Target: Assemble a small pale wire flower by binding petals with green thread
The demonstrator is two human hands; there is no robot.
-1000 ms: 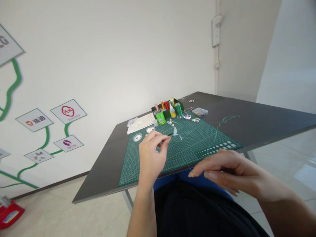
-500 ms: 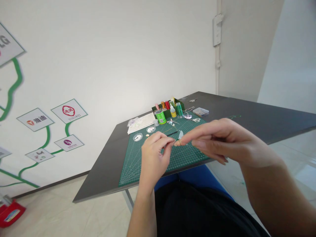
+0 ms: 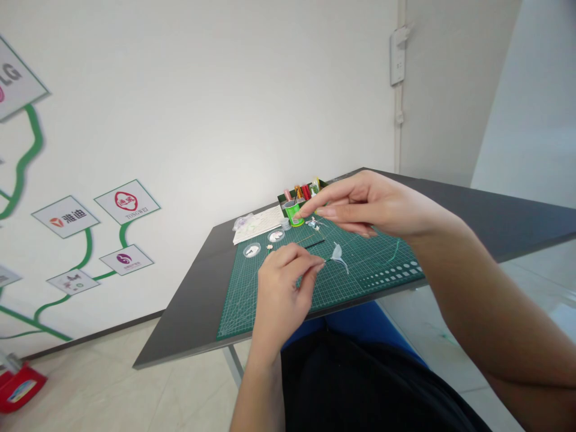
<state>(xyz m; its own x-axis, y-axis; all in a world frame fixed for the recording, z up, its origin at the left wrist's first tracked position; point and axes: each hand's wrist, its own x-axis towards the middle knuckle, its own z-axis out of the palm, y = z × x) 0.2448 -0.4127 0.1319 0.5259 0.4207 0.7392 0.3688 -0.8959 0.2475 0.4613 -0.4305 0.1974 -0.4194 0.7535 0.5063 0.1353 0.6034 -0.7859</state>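
My left hand [image 3: 285,288] is closed in a pinch on the thin stem of a small artificial flower [image 3: 338,257] with pale bluish-white petals. The flower points right, just above the green cutting mat [image 3: 243,300]. Raised to the right and farther from me, my right hand [image 3: 360,207] has its index finger reaching forward over the thumb. A fine green thread [image 3: 393,252] curves below this hand, and its fingers appear closed on that thread, though the strand between them is too thin to see. Beyond my left hand lies a dark thin stick [image 3: 315,243].
Two round clear dishes [image 3: 252,249] with white pieces lie on the mat's left. A bright green can [image 3: 294,213] stands before a dark green box [image 3: 282,197] of coloured tubes. A white textured sheet [image 3: 258,225] lies behind the dishes. The grey table [image 3: 180,300] has a near edge.
My right hand has moved up and away from the left fingertips, and the green thread has shifted with it. The flower shows more fully. My left hand stays nearly still.
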